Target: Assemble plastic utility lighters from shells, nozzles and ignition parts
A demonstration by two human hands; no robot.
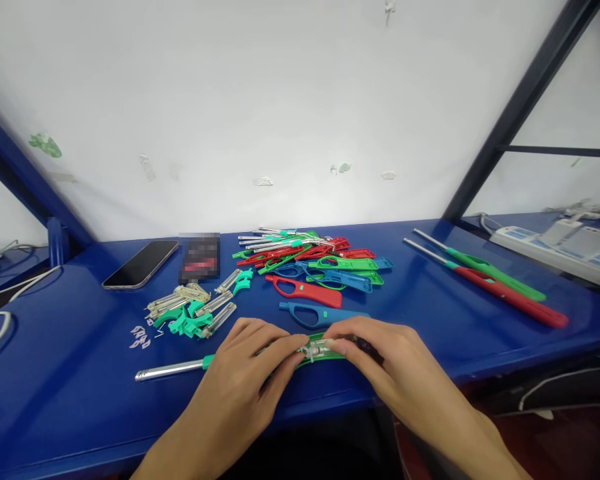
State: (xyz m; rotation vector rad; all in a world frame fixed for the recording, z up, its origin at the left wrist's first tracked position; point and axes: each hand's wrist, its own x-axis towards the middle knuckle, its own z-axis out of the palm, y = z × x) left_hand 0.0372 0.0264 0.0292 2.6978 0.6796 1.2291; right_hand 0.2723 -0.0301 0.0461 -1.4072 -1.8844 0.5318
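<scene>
A long-reach lighter lies in parts at the table's front edge: a green half shell [333, 357] with a silver metal tube [173, 370] pointing left. In the shell sits a clear fuel tank [320, 347]. My left hand [250, 370] lies over the shell's left part, thumb and fingertips pinched at the tank's left end; the small parts under them are hidden. My right hand [397, 353] closes its thumb and fingers on the tank's right end and the shell around it. A blue half shell [325, 315] and a red half shell [310, 293] lie just beyond.
Loose clear tanks [220, 319] and teal triggers [187, 323] lie left, near small white bits [140, 338]. Behind are a phone [143, 265], a blurred dark packet [200, 259] and piled coloured shells [300, 251]. Right lie a red lighter [510, 295] and a green lighter [500, 275].
</scene>
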